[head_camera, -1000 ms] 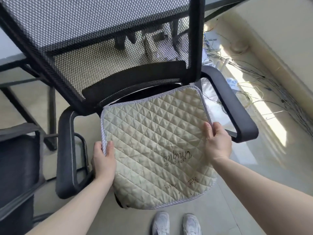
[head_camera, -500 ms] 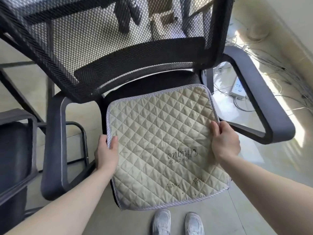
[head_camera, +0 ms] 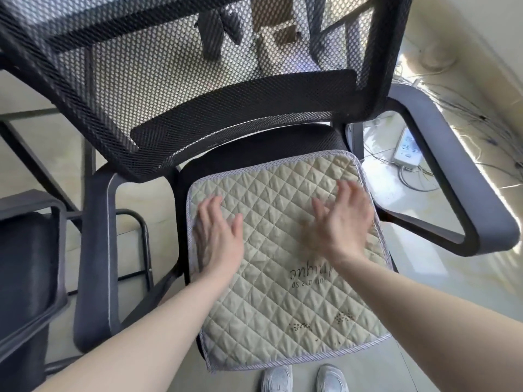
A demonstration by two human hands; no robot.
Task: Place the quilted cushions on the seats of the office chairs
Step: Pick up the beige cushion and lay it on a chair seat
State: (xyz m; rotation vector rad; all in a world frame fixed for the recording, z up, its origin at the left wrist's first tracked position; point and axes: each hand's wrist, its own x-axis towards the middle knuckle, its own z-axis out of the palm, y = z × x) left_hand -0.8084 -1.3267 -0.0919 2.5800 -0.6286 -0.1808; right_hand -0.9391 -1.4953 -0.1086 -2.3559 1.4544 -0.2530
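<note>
Both hands are being held open and flat, fingers spread, nothing gripped: left hand (head_camera: 219,239) and right hand (head_camera: 341,224) are being pressed or hovered over the quilted cushion (head_camera: 283,295); contact cannot be told, right one is blurred. Cushion is being carried by the seat (head_camera: 254,149) of the mesh-back office chair (head_camera: 175,89), front edge overhanging toward the shoes (head_camera: 304,377), a strip of bare seat showing behind it. Step judged: cushion is being smoothed and seated. Next move likely: cushion being slid back toward the backrest, squared between the armrests (head_camera: 96,250). Second chair (head_camera: 25,267) is being seen at left, just beside, seat looking uncovered. Power strip (head_camera: 407,149) and loose cables (head_camera: 464,114) are lying on the floor at right.
</note>
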